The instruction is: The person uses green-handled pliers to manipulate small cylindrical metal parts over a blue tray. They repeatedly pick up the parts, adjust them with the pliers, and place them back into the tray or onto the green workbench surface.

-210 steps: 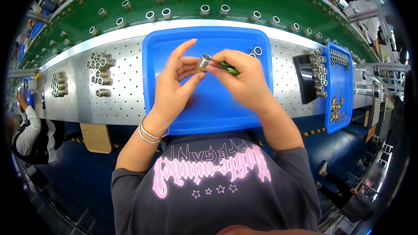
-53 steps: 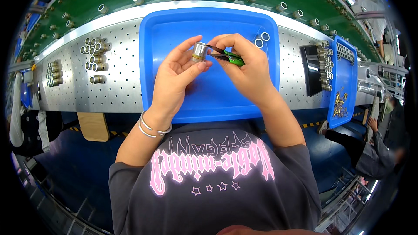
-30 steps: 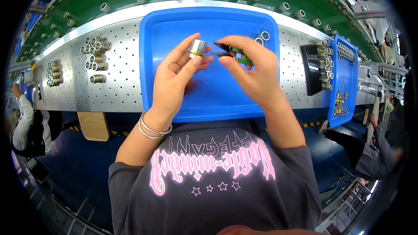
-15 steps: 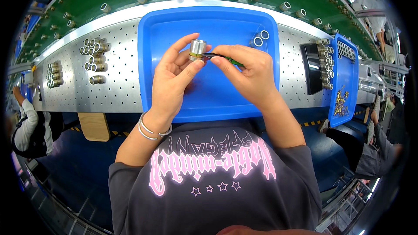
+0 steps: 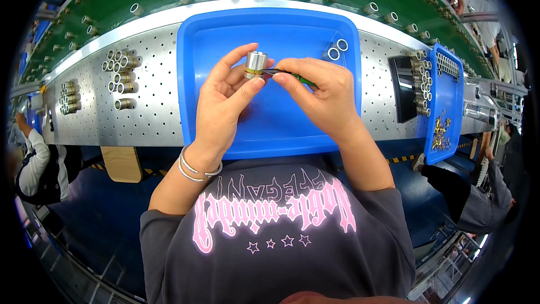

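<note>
Over a blue tray (image 5: 270, 145), my left hand (image 5: 225, 98) grips a silver metal cylinder (image 5: 257, 61) between thumb and fingers. A yellowish band runs round the cylinder's lower part. My right hand (image 5: 320, 87) is closed on a slim tool with a dark pointed tip and green handle, like tweezers (image 5: 304, 80); its exact kind is partly hidden by the fingers. The tool's tip touches the cylinder at the band. Two metal rings (image 5: 333, 53) lie in the tray's far right corner.
Several metal cylinders (image 5: 125, 77) stand grouped on the perforated metal table (image 5: 157, 90) at left. A black box (image 5: 404, 90) and a smaller blue tray (image 5: 432, 143) with cylinders and brass-coloured bits sit right. Beyond, a green conveyor (image 5: 214, 1) carries more cylinders. Other people work at both sides.
The cylinders on the conveyor have shifted slightly to the right. My hands, the held cylinder and the tool look almost unmoved. A co-worker's hand at the far right reaches further in.
</note>
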Demonstrator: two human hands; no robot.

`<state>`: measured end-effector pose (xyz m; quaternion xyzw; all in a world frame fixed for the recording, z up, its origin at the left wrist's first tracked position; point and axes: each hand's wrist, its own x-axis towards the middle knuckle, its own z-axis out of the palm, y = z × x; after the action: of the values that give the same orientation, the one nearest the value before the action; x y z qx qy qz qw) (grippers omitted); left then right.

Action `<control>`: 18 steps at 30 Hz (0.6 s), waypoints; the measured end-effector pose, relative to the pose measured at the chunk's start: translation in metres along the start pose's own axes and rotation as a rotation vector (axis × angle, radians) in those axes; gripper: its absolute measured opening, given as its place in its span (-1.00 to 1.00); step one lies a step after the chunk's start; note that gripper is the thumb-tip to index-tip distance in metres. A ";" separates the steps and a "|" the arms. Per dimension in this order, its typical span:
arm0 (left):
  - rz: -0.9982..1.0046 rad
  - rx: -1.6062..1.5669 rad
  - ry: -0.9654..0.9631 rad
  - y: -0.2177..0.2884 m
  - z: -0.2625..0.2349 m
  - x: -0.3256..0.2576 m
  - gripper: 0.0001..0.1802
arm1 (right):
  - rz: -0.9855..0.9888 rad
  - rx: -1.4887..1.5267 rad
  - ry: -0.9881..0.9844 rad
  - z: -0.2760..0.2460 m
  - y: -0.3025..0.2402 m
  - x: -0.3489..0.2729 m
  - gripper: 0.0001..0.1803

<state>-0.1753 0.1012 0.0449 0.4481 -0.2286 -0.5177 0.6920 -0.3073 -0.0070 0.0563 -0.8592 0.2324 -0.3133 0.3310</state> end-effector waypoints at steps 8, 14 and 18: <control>0.014 0.120 0.025 0.000 -0.020 0.013 -0.78 | 0.157 -0.004 -0.140 -0.013 0.005 0.013 -0.77; 0.208 0.582 0.244 0.032 -0.094 0.078 -0.76 | 0.272 -0.123 0.031 -0.039 0.073 0.055 -0.78; 0.578 1.490 0.398 0.053 -0.144 0.126 -0.73 | 0.315 -0.452 0.186 -0.059 0.132 0.094 -0.78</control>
<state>0.0094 0.0431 0.0007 0.7966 -0.4917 0.0575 0.3468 -0.3080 -0.1773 0.0322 -0.8321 0.4565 -0.2755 0.1530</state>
